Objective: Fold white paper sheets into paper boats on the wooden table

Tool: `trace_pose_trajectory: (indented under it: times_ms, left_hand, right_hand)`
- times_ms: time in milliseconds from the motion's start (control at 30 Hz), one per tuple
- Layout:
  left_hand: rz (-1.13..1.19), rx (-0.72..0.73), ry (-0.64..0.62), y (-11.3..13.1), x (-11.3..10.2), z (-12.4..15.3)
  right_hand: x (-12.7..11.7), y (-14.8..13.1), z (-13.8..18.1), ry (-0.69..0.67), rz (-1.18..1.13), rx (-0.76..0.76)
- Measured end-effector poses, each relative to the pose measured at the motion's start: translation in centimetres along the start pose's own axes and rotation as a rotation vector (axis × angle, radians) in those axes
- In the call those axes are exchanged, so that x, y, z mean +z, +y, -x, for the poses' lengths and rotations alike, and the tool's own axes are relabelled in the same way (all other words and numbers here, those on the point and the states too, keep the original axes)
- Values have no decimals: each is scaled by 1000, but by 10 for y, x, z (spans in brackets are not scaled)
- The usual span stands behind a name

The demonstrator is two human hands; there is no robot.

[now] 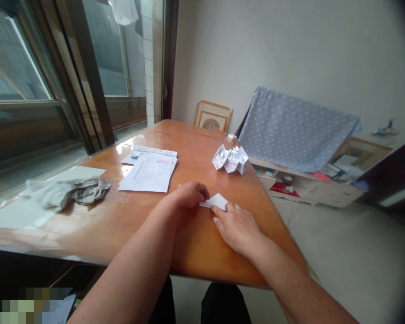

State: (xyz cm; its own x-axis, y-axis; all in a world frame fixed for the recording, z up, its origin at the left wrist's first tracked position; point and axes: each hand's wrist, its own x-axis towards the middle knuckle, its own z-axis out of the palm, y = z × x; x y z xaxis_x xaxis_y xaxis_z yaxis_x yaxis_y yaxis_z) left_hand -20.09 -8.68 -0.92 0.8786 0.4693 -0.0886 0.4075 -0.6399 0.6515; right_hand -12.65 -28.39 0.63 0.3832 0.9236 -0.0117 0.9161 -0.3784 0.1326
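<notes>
A small piece of white folded paper [218,200], roughly triangular, lies on the wooden table [195,243] near its front edge. At the paper's left corner, my left hand [193,194] is closed, with curled fingers and the thumb pinching it. From the right, my right hand [238,226] rests over the lower right edge. Its fingers are stretched out, with the fingertips pressing on the paper. Part of the paper is hidden under the fingers. Beyond my right hand stands a cluster of folded paper pieces [230,159], white with printed marks.
Printed sheets [150,173] lie stacked left of centre, with a pen [134,157] near them. A crumpled grey cloth [87,190] is at the left. A small white box [231,137] sits by the far right edge. Past the table stands a low white cabinet [324,191].
</notes>
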Motion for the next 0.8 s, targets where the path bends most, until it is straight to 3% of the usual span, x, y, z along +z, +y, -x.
trace_pose_trajectory:
  times_ms: [267, 800]
  left_hand:
    - [-25, -4, 11, 3, 1, 1]
    - [-24, -7, 16, 4, 2, 0]
  right_hand:
    - [-8, -7, -9, -52, 22, -44]
    - [-7, -33, -21, 16, 8, -106]
